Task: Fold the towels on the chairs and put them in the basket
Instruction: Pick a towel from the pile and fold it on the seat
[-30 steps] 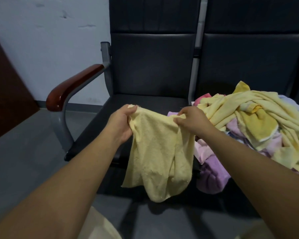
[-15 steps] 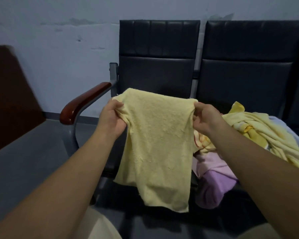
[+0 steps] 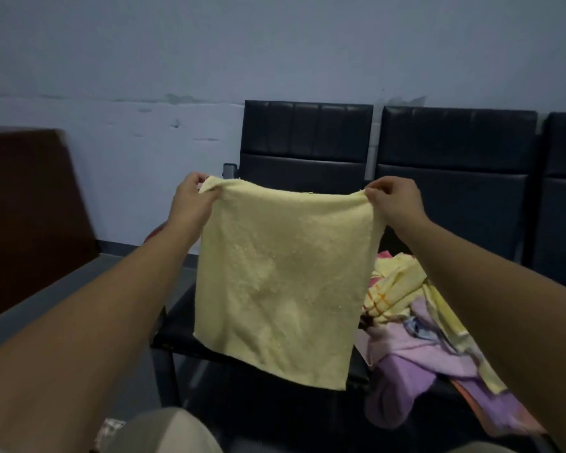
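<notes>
A pale yellow towel [image 3: 285, 276] hangs spread flat in the air in front of the black chairs. My left hand [image 3: 192, 201] pinches its top left corner and my right hand [image 3: 394, 201] pinches its top right corner. The towel's lower edge hangs over the front of the left chair seat [image 3: 177, 325]. A heap of yellow, pink and purple towels [image 3: 415, 328] lies on the middle chair, partly hidden by my right arm. No basket is in view.
A row of black padded chairs [image 3: 455, 165] stands against a pale wall. A dark brown board [image 3: 30, 217] leans at the left. The grey floor stretches to the left of the chairs. My knee shows at the bottom edge.
Both hands have lifted the yellow towel and moved apart, stretching it from a bunched state into a flat sheet. The view has tilted upward.
</notes>
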### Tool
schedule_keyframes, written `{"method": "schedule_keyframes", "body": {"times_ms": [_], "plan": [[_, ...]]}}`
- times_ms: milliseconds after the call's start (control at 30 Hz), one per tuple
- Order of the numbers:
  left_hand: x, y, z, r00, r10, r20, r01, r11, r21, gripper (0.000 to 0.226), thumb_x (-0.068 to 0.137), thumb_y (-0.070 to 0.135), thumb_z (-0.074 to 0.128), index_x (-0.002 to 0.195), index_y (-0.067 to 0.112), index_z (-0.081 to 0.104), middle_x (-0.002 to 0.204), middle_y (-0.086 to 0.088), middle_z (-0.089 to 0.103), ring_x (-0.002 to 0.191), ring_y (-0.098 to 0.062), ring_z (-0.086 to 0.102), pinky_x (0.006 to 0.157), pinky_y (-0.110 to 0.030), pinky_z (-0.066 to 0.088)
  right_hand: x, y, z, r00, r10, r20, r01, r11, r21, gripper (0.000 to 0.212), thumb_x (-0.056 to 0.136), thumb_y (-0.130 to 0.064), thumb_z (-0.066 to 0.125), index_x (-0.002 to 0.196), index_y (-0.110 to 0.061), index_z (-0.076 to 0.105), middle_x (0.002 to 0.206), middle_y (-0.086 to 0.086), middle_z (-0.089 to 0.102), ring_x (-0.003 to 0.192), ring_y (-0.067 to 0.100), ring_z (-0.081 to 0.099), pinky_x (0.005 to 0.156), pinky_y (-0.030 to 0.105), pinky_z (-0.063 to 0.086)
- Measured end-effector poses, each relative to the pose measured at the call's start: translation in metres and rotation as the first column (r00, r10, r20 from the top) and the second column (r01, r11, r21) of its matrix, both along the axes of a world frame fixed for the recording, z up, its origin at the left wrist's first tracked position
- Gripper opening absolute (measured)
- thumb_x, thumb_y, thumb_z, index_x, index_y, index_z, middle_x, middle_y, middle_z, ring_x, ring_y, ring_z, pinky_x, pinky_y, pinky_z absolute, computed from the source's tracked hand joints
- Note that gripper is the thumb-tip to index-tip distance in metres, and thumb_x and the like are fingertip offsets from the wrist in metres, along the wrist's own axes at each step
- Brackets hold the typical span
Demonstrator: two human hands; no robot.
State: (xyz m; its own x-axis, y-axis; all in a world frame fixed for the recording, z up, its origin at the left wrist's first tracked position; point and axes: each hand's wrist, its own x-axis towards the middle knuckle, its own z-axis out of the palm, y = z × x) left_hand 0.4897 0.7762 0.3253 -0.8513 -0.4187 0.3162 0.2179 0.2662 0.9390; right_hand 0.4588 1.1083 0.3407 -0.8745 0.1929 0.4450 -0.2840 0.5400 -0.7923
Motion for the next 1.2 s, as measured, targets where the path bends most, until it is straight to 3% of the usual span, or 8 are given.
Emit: {"method": "schedule_keyframes", "body": {"times_ms": [133, 300, 400, 500, 600, 833, 1000, 1200], "plan": [[0.002, -0.01, 0.004, 0.995, 0.008, 0.1, -0.018, 0.995, 0.093, 0.022, 0.086, 0.029, 0.063, 0.105, 0.021, 0.054, 0.108, -0.011, 0.06, 0.106, -0.038, 0.063, 0.084, -0.051, 0.056, 0.005, -0.006, 0.013, 0.991, 0.108, 0.074, -0.087, 0.968, -0.235, 0.012, 0.096, -0.016, 0.064, 0.105, -0.016, 0.073, 0.102, 0.0, 0.067, 0.096, 0.017, 0.062, 0.08, 0.033, 0.052], [0.003, -0.014, 0.01, 0.998, -0.046, 0.032, 0.036, 0.964, 0.265, 0.027, 0.093, 0.009, 0.056, 0.116, 0.023, 0.056, 0.101, -0.014, 0.062, 0.077, -0.028, 0.062, 0.066, -0.041, 0.053, 0.008, 0.004, 0.034, 0.854, 0.459, 0.245, -0.093, 0.598, -0.796, 0.031, 0.086, -0.015, 0.075, 0.115, -0.005, 0.068, 0.11, 0.014, 0.07, 0.096, 0.026, 0.072, 0.074, 0.04, 0.063], [-0.001, -0.018, 0.007, 0.997, -0.073, 0.011, 0.066, 0.952, 0.299, 0.021, 0.097, 0.006, 0.055, 0.105, 0.021, 0.067, 0.095, -0.014, 0.067, 0.072, -0.025, 0.063, 0.069, -0.041, 0.054, 0.005, 0.011, 0.035, 0.83, 0.509, 0.23, -0.222, 0.678, -0.7, 0.033, 0.089, -0.005, 0.069, 0.121, -0.002, 0.064, 0.117, 0.013, 0.063, 0.1, 0.024, 0.066, 0.069, 0.035, 0.059], [-0.006, -0.021, 0.006, 0.996, -0.084, 0.021, 0.075, 0.959, 0.274, 0.017, 0.099, 0.012, 0.059, 0.1, 0.021, 0.073, 0.104, -0.012, 0.069, 0.078, -0.021, 0.065, 0.065, -0.033, 0.055, -0.002, 0.011, 0.024, 0.901, 0.303, 0.31, -0.254, 0.949, -0.187, 0.033, 0.088, 0.003, 0.067, 0.12, -0.001, 0.066, 0.116, 0.013, 0.064, 0.105, 0.025, 0.062, 0.08, 0.032, 0.053], [-0.011, -0.025, 0.004, 0.989, -0.125, 0.082, 0.114, 0.986, 0.122, 0.016, 0.098, 0.019, 0.064, 0.11, 0.016, 0.074, 0.106, -0.006, 0.071, 0.091, -0.021, 0.069, 0.062, -0.026, 0.055, -0.016, 0.009, 0.012, 0.976, 0.083, 0.2, -0.113, 0.983, 0.146, 0.019, 0.094, -0.012, 0.065, 0.11, -0.005, 0.07, 0.105, 0.011, 0.067, 0.1, 0.025, 0.064, 0.085, 0.041, 0.057], [-0.057, -0.042, 0.001, 0.962, -0.012, 0.274, 0.109, 0.933, -0.342, 0.025, 0.089, -0.002, 0.066, 0.11, 0.009, 0.074, 0.104, -0.013, 0.071, 0.096, -0.025, 0.066, 0.078, -0.032, 0.055, -0.072, -0.001, -0.012, 0.989, 0.072, 0.131, -0.061, 0.995, -0.082, 0.004, 0.094, -0.014, 0.066, 0.092, -0.015, 0.07, 0.092, 0.0, 0.064, 0.091, 0.015, 0.061, 0.076, 0.032, 0.055], [-0.116, -0.04, 0.03, 0.984, 0.123, 0.128, -0.076, 0.945, -0.317, 0.012, 0.089, 0.014, 0.073, 0.1, 0.015, 0.077, 0.096, -0.008, 0.07, 0.1, -0.029, 0.067, 0.091, -0.046, 0.058, -0.132, -0.01, 0.014, 0.993, 0.029, 0.111, -0.002, 0.973, -0.231, 0.008, 0.09, -0.019, 0.072, 0.083, -0.02, 0.069, 0.09, -0.002, 0.065, 0.094, 0.016, 0.062, 0.097, 0.04, 0.053], [-0.147, -0.056, 0.087, 0.985, 0.135, -0.106, -0.147, 0.983, -0.113, 0.016, 0.081, 0.024, 0.081, 0.071, 0.03, 0.069, 0.09, -0.005, 0.071, 0.098, -0.029, 0.069, 0.091, -0.047, 0.058, -0.145, -0.008, 0.072, 0.99, 0.132, -0.048, -0.139, 0.975, -0.173, 0.036, 0.088, -0.001, 0.069, 0.123, -0.009, 0.064, 0.117, 0.009, 0.062, 0.109, 0.024, 0.06, 0.087, 0.032, 0.054]]}}
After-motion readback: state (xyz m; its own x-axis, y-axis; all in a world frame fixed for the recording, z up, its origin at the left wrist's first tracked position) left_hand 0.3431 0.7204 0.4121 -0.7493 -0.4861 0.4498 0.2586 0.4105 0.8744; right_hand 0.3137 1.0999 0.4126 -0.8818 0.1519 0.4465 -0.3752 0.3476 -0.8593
